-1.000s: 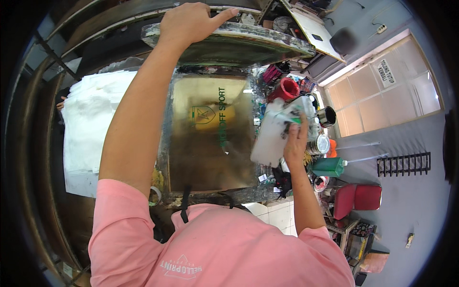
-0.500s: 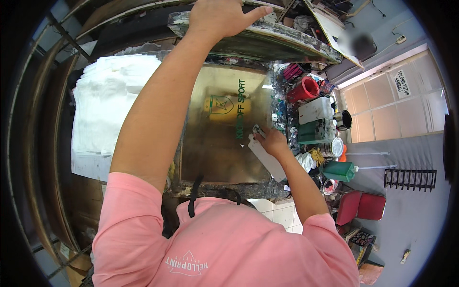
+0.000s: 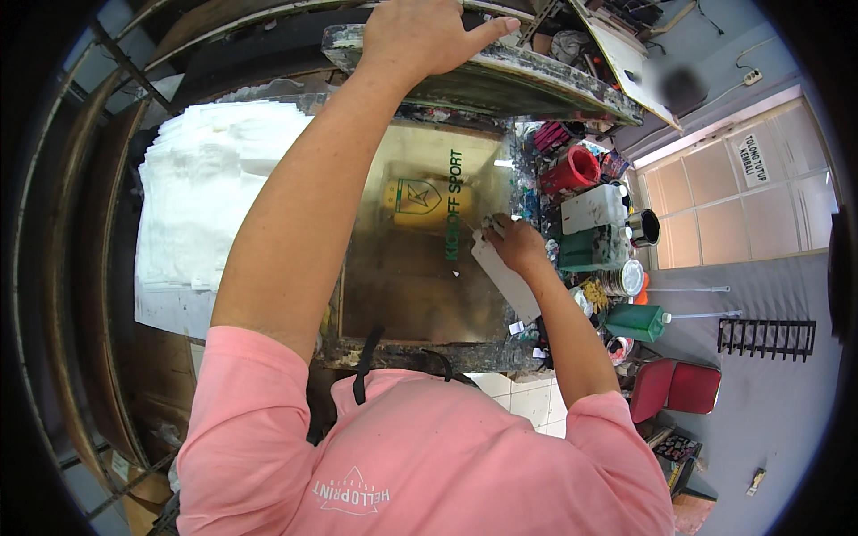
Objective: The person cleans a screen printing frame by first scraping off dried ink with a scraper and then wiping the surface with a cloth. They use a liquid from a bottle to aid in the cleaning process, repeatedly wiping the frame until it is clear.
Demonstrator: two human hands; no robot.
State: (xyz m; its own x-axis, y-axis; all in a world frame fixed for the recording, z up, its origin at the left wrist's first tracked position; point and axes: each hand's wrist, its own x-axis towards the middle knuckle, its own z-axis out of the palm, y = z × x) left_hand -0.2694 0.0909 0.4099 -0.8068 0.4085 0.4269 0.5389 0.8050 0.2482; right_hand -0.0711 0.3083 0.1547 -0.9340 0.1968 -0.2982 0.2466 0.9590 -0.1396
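Note:
My left hand is at the far side, thumb stretched out and fingers curled over the top edge of a tilted-up screen-printing frame. Its wooden rim is smeared with ink. Below the frame lies a shiny, see-through flat panel bearing green lettering and a shield emblem, with a yellow patch around the emblem. My right hand is closed at the panel's right side, pinching the upper end of a flat white strip. The strip slants toward me across the panel's right edge; its exact kind is unclear.
A tall stack of white sheets lies left of the panel. Along the right stand a red tub, a white jug, a green jug and several ink-stained containers. Red chairs stand farther right.
My right hand and the white strip have shifted slightly away from me and to the right. My left hand stays on the raised frame, which looks almost unmoved.

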